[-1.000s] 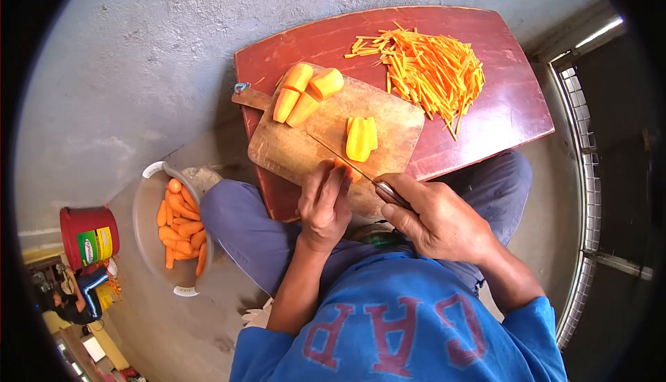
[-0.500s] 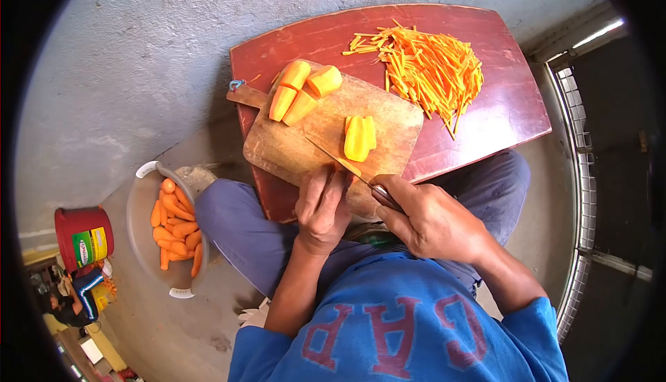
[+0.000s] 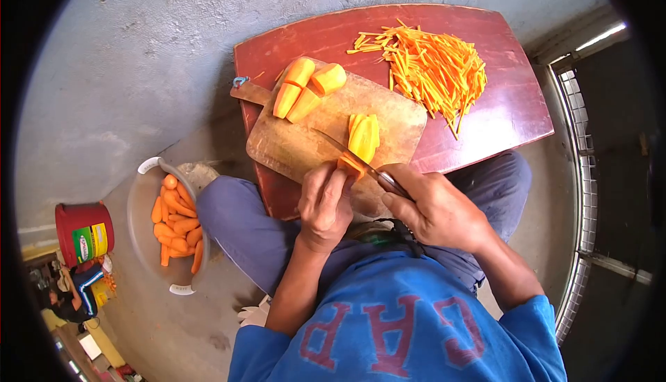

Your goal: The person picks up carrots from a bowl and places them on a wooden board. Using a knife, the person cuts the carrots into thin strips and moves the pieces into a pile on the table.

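My right hand (image 3: pixel 440 208) grips a kitchen knife (image 3: pixel 393 183) by its handle, the blade slanting up and left over the wooden cutting board (image 3: pixel 277 142). The fingers of my left hand (image 3: pixel 325 205) are closed on an orange carrot piece (image 3: pixel 351 165) at the near edge of the board, and the blade is against it. Just beyond the blade lies a small stack of yellow-orange carrot slices (image 3: pixel 365 136). Several thick peeled carrot chunks (image 3: pixel 300 90) rest on the board's far left, near its handle.
A heap of carrot sticks (image 3: pixel 444 70) lies on the red table (image 3: pixel 513 97). On the floor at left, a tub (image 3: pixel 137 222) holds several whole carrots (image 3: pixel 179 219). A red bucket (image 3: pixel 76 233) stands beyond it, near another person (image 3: pixel 76 292). A wall (image 3: pixel 173 49) backs the table.
More of the carrot piece now shows at my left fingertips, up against the blade. The slices on the board look fanned and sit closer to the knife. Both hands have shifted only slightly.
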Tool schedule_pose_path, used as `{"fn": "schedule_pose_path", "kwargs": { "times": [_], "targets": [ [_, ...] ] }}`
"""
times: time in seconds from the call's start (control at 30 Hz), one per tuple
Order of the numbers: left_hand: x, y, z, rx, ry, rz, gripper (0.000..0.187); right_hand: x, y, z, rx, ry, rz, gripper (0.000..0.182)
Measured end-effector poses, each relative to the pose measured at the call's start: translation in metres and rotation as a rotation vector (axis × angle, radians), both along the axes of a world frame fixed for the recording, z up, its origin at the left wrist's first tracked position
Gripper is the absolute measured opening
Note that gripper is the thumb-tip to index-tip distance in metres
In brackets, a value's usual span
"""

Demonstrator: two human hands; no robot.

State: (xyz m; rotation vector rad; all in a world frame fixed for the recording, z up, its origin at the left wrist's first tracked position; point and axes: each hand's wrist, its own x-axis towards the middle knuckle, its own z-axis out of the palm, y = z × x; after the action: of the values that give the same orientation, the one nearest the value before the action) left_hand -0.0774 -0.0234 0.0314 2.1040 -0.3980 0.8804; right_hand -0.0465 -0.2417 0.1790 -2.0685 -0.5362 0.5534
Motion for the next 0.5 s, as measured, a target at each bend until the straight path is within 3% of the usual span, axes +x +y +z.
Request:
{"fn": "schedule_pose_path", "kwargs": {
  "times": [0.5],
  "targets": [
    [0.001,0.003,0.002,0.031,-0.04,-0.013,0.041,-0.007,0.004,0.008,0.017,-0.023,0.01,0.029]
  ]
}}
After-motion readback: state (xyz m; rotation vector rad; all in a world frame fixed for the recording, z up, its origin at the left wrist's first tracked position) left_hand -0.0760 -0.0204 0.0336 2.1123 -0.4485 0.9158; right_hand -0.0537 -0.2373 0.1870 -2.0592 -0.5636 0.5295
